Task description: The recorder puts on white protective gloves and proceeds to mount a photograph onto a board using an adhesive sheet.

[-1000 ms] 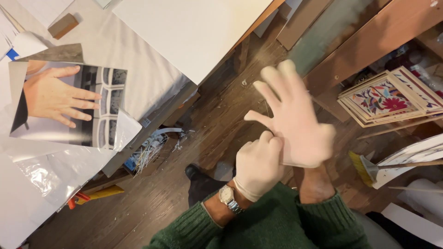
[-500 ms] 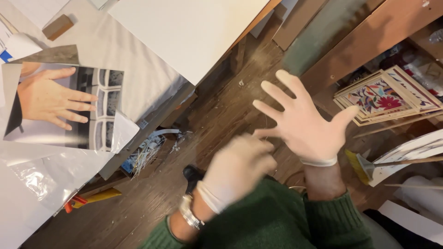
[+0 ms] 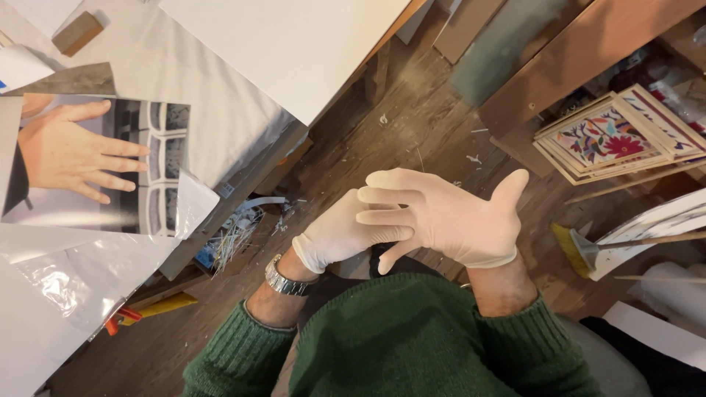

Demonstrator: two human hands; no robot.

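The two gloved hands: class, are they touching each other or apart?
Touching. The head view shows the left hand pressed against the fingers of the right hand, with no gap.

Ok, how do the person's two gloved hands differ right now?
The right hand lies in front, fingers spread and pointing left, thumb raised; the left hand sits partly hidden behind it, fingers tucked under the right's. The left wrist carries a metal watch; the right wrist is bare above its glove cuff. Both wear pale thin gloves and green sweater sleeves, and they touch over the wooden floor.
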